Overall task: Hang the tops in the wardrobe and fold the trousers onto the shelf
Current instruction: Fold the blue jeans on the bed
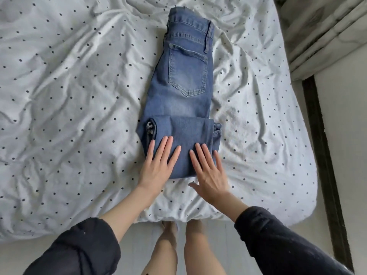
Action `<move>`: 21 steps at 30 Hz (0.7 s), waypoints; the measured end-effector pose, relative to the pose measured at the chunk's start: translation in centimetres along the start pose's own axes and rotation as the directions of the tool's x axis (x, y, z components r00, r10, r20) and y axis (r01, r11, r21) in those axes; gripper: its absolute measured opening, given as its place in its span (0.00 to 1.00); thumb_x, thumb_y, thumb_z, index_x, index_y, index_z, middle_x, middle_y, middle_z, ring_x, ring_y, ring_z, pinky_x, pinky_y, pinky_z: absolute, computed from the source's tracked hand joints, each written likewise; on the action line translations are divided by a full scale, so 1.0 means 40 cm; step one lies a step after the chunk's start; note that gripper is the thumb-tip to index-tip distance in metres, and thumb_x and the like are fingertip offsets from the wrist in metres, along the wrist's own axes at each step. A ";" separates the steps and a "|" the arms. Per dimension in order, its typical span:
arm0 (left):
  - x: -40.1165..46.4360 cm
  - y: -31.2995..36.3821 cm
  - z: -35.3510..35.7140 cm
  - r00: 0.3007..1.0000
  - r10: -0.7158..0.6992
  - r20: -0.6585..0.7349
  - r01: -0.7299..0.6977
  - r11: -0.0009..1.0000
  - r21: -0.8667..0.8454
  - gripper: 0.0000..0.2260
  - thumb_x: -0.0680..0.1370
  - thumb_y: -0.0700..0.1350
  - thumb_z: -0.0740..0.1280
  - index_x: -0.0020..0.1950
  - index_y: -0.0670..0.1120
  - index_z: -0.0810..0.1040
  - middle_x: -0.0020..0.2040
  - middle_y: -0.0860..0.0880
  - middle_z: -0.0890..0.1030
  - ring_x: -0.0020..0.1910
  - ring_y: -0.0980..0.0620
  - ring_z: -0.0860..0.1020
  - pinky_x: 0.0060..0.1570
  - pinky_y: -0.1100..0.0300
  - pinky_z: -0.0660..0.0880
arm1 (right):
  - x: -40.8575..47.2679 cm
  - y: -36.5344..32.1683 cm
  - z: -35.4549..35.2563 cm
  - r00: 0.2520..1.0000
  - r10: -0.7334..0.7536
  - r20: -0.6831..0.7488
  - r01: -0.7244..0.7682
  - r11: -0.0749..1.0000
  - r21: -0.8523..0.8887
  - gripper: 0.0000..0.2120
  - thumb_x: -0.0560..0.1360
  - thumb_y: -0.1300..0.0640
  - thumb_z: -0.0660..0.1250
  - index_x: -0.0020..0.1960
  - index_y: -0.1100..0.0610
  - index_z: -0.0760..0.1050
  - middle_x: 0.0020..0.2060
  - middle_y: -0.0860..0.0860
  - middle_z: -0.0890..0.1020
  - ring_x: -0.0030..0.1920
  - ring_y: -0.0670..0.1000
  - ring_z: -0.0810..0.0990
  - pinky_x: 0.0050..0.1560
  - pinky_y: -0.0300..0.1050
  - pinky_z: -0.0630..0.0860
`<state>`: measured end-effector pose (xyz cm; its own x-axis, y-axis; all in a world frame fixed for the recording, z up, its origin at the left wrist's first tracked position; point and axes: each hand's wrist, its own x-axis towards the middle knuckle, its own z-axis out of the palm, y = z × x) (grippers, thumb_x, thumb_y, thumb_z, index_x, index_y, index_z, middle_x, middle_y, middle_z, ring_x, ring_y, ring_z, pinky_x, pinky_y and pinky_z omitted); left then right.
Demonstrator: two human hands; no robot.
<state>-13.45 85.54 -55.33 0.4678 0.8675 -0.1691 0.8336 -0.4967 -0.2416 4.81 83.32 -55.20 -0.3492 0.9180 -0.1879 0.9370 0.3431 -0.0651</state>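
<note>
- Both hands are lying flat on a pair of blue denim jeans (179, 100), palms down with fingers straight and slightly spread, grasping nothing.
- Left hand (158, 163) is pressing on the left part of the folded-over leg section, its fingertips reaching toward the fold's upper edge.
- Right hand (208, 171) is resting on the right part of the same fold, its thumb sitting off the denim on the bedding just below the fold's near edge.
- Jeans are lying lengthwise on a white, black-dotted, wrinkled duvet (69, 100), waistband at the far end, back pocket facing up, and the legs doubled back into a thick band at the near end.
- Dark loose sleeves (278, 239) are covering both forearms, pushed up from the wrists.
- Bare legs are standing at the bed's near edge.
- Pale curtain fabric (321, 36) is hanging at the upper right, beside a dark strip along the floor.
</note>
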 end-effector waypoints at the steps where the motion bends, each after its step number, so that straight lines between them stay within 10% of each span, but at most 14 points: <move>1: 0.002 0.001 -0.009 1.000 0.015 0.024 -0.015 1.000 -0.010 0.23 0.76 0.40 0.52 0.71 0.41 0.65 0.70 0.33 0.67 0.70 0.38 0.67 0.68 0.37 0.61 | 0.013 -0.001 0.001 1.000 0.022 -0.006 -0.022 1.000 -0.016 0.54 0.55 0.43 0.80 0.73 0.59 0.59 0.73 0.58 0.65 0.74 0.57 0.59 0.70 0.60 0.54; 8: 0.041 -0.027 -0.175 0.946 0.120 0.303 -0.098 0.992 -0.085 0.24 0.77 0.44 0.62 0.71 0.42 0.63 0.68 0.35 0.69 0.67 0.39 0.67 0.69 0.50 0.59 | 0.021 -0.034 -0.040 0.986 0.126 -0.113 -0.123 0.992 0.035 0.36 0.56 0.58 0.78 0.63 0.60 0.76 0.63 0.57 0.77 0.64 0.59 0.75 0.63 0.65 0.67; 12: 0.088 -0.112 -0.303 0.953 0.031 0.302 0.077 0.938 -0.339 0.18 0.73 0.46 0.64 0.63 0.54 0.74 0.57 0.47 0.79 0.57 0.43 0.77 0.52 0.55 0.72 | 0.037 0.005 -0.126 0.982 0.101 -0.156 -0.064 0.972 0.227 0.31 0.52 0.60 0.79 0.55 0.59 0.79 0.56 0.56 0.81 0.60 0.60 0.78 0.59 0.64 0.73; 21: 0.265 -0.253 -0.449 0.981 -0.149 0.122 0.190 0.836 -0.514 0.17 0.73 0.46 0.66 0.62 0.53 0.75 0.59 0.48 0.77 0.57 0.43 0.75 0.52 0.53 0.69 | 0.193 0.130 -0.335 0.918 0.267 -0.295 -0.154 0.922 0.354 0.22 0.67 0.59 0.67 0.61 0.61 0.73 0.53 0.56 0.80 0.54 0.60 0.78 0.63 0.55 0.68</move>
<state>-11.67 100.27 -37.51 0.2996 0.9217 -0.2463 0.9372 -0.2360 0.2569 6.93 94.85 -43.86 -0.0720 0.9925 0.0993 0.9200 0.1045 -0.3778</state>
